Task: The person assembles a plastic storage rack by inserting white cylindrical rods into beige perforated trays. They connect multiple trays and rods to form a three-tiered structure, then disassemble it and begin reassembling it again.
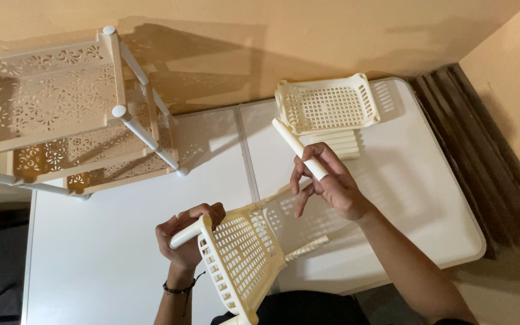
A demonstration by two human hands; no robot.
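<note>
Seen from overhead above a white folding worktop. Left hand at 7 o'clock, grip closed around a cream tube fixed to the corner of a perforated cream shelf tray, tilted on edge just right of that hand. Right hand near centre, grip pinching a loose cream tube angled toward 11 o'clock, above the tray and apart from it. Spare trays stacked at 1 o'clock; assembled lattice rack at 10 o'clock.

Dark bracelet, bare forearms
</note>
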